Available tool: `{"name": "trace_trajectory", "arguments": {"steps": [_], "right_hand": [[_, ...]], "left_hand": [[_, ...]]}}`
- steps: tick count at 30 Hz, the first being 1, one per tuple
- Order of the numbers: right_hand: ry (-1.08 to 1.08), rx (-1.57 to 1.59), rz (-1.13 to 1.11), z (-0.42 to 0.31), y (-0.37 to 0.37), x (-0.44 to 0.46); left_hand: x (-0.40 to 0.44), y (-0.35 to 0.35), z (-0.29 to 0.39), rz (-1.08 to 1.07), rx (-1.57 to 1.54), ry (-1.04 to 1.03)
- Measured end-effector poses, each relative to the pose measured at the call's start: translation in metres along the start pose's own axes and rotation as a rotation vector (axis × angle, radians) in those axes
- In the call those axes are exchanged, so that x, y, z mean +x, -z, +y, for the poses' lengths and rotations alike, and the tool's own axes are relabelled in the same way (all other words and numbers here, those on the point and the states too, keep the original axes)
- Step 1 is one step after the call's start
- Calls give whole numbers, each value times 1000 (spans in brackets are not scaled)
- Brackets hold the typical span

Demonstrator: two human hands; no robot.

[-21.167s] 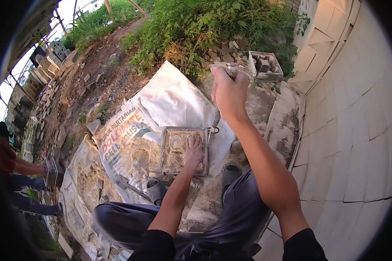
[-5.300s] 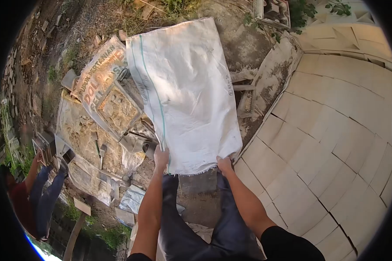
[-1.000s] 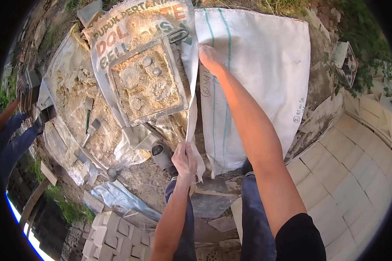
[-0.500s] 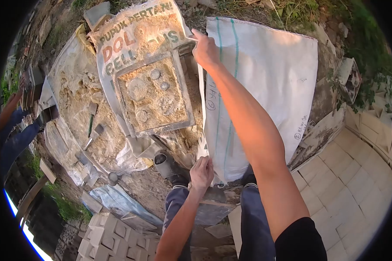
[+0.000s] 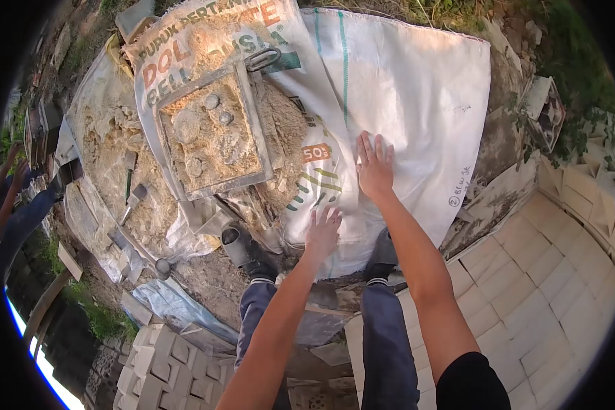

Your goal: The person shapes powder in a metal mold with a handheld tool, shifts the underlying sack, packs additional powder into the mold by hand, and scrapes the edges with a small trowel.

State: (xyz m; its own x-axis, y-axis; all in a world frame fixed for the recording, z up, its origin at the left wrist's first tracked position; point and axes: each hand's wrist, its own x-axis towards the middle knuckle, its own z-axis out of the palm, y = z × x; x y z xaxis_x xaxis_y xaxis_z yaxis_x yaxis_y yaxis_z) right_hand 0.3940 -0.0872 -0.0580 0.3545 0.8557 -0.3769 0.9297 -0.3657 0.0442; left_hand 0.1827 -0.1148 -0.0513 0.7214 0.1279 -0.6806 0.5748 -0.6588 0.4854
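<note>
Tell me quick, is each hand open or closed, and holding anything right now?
Left hand: open, holding nothing, over the printed sack.
Right hand: open, holding nothing, over the white sack.

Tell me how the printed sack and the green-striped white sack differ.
The printed sack carries big colored lettering; the green-striped white sack has handwriting. The printed sack is strewn with sandy material and bears the frame; the green-striped white sack looks mostly clean. Both lie spread out.
</note>
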Motion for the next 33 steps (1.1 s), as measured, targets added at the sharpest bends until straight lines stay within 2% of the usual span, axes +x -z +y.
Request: {"name": "trace_trajectory", "arguments": {"steps": [1, 3, 4, 5, 6, 7, 8, 9, 10, 11, 12, 13, 14, 15, 16, 17, 18, 19, 21, 22, 23, 24, 25, 26, 27, 29, 31, 32, 33], "right_hand": [[6, 8, 2, -7, 1, -13], [-97, -61, -176, -21, 11, -32], [-85, -61, -162, -30, 26, -36], [-195, 427, -149, -40, 41, -36], [-294, 919, -141, -54, 56, -31], [-282, 917, -138, -69, 67, -24], [-228, 1014, -23, -90, 78, -18], [-178, 1108, 90, -110, 91, -13], [-269, 1219, -42, -125, 120, -1], [-266, 1212, -44, -131, 98, 10], [-221, 1228, -16, -135, 42, 20], [-202, 1242, -49, -138, 10, 30], [-184, 1256, -83, -140, -22, 40], [-166, 1270, -117, -143, -53, 50], [-258, 1308, -192, -150, -35, 55], [-113, 1062, -137, -154, -18, 53], [7, 811, -55, -159, 7, 51], [1, 804, -70, -166, 15, 53], [-446, 1764, -244, -177, 20, 57], [-223, 1678, -114, -179, 27, 58], [-22, 1584, 33, -180, 35, 59], [-420, 1918, -212, -182, 34, 81], [-855, 2198, -480, -186, 37, 95], [-859, 2021, -384, -190, 72, 95], [-861, 2022, -389, -191, 65, 98], [-854, 1828, -407, -181, 27, 105], [-803, 1666, -374, -169, -24, 110], [-691, 1559, -304, -158, -79, 117], [-672, 1522, -292, -158, -80, 118]], "left_hand": [[-13, 3, 2, -1, 3, 10], [-40, 16, 3, 111, -364, 174], [-56, 24, -3, 339, -534, 248], [-71, 34, -17, 577, -700, 319], [-89, 51, -33, 755, -692, 485], [-109, 67, -49, 922, -686, 647], [-130, 83, -72, 1102, -676, 735], [-146, 99, -98, 1208, -815, 880], [-157, 106, -135, 1295, -938, 996], [-167, 108, -175, 1379, -1065, 1114], [-172, 96, -223, 1411, -1310, 988], [-169, 88, -262, 1434, -1548, 842], [-164, 91, -283, 1432, -1552, 836], [-158, 95, -303, 1221, -1719, 791], [-151, 102, -320, 997, -1865, 738], [-146, 106, -332, 989, -1862, 743], [-145, 118, -335, 746, -1385, 853], [-141, 130, -330, 493, -917, 903], [-135, 161, -309, 532, -880, 762], [-125, 152, -319, 525, -888, 772], [-114, 142, -328, 592, -1050, 702], [-105, 135, -338, 661, -1209, 628], [-99, 135, -347, 661, -1206, 632], [-93, 136, -355, 613, -1345, 610], [-90, 136, -360, 563, -1485, 589], [-84, 122, -365, 578, -1464, 618], [-68, 90, -380, 774, -1249, 766], [-67, 86, -379, 844, -1134, 844], [-68, 86, -380, 851, -1136, 847]]}}
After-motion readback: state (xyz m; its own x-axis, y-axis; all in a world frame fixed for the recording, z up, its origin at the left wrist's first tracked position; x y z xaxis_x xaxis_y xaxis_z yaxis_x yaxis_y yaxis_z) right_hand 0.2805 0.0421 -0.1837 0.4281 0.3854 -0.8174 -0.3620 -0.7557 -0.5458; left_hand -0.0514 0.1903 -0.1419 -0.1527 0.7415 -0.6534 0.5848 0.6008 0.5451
